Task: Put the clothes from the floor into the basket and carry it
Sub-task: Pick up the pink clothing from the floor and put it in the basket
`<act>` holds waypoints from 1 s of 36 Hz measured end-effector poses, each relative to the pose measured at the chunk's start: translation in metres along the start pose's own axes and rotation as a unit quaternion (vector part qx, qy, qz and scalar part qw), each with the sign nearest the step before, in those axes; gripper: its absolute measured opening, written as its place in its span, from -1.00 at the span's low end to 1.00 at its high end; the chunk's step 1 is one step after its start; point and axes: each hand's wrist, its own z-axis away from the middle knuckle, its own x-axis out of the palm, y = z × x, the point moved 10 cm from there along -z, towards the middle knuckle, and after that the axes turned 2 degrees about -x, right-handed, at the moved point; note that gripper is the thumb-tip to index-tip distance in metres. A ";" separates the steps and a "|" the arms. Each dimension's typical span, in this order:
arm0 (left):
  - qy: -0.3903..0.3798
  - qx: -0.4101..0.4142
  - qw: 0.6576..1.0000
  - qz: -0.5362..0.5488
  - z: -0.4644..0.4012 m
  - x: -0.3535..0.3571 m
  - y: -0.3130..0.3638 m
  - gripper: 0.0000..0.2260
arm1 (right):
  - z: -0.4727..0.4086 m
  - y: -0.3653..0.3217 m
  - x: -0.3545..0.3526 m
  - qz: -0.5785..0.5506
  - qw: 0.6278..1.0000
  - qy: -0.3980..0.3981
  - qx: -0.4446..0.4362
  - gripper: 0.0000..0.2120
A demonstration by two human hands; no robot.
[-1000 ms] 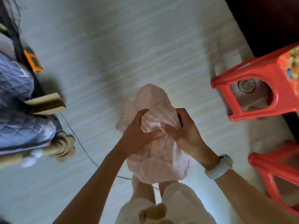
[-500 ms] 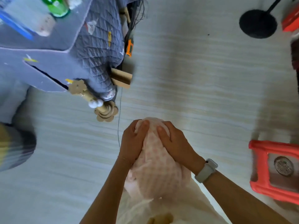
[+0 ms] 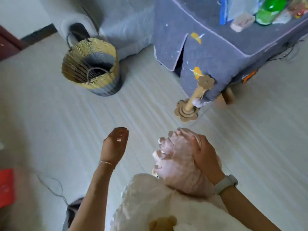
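Observation:
A bundled pink checked garment is pressed against my body, with my right hand gripping it from the right side. My left hand hangs free to the left of the bundle, fingers apart and holding nothing. A woven straw basket with dark handles stands on the pale floor at the upper left, well ahead of both hands, its mouth tilted toward me. I cannot see what lies inside it.
A grey quilted cover drapes over furniture at the upper right, with a green bottle on top. A cardboard cat toy stands by its corner. A thin cable runs along the floor at the lower left beside something red.
My left hand has let go of the pink garment and moved out to the left. The view has swung left, bringing the basket into sight; the red stools have left the frame.

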 end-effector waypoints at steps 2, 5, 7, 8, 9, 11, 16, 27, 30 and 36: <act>0.037 -0.064 0.997 0.016 -0.004 -0.038 -0.044 -0.85 | -0.011 -0.028 0.025 0.018 0.999 -0.020 -0.020 -0.71; 0.077 -0.161 0.982 0.054 -0.004 -0.075 -0.099 -0.86 | -0.029 -0.069 0.059 0.037 0.997 -0.054 -0.035 -0.68; 0.088 -0.211 0.971 0.074 -0.003 -0.084 -0.123 -0.84 | -0.042 -0.096 0.082 0.059 0.993 -0.085 -0.055 -0.66; 0.090 -0.224 0.967 0.078 -0.004 -0.085 -0.130 -0.79 | -0.049 -0.111 0.092 0.071 0.991 -0.096 -0.068 -0.66; 0.090 -0.234 0.964 0.084 -0.006 -0.085 -0.134 -0.79 | -0.056 -0.124 0.100 0.080 0.988 -0.102 -0.080 -0.67; 0.085 -0.249 0.960 0.094 -0.013 -0.081 -0.139 -0.89 | -0.071 -0.150 0.116 0.094 0.983 -0.110 -0.112 -0.68; 0.095 -0.249 0.956 0.124 -0.064 -0.082 -0.132 -0.89 | -0.114 -0.205 0.160 0.145 0.963 -0.140 -0.177 -0.70; 0.190 -0.237 0.946 0.117 -0.256 -0.197 -0.077 -0.86 | -0.263 -0.367 0.240 0.206 0.918 -0.223 -0.256 -0.63; 0.215 -0.218 0.945 0.117 -0.301 -0.226 -0.060 -0.87 | -0.296 -0.414 0.248 0.204 0.914 -0.212 -0.279 -0.64; 0.241 -0.239 0.931 0.134 -0.359 -0.243 -0.062 -0.81 | -0.360 -0.504 0.257 0.122 0.930 -0.153 -0.312 -0.45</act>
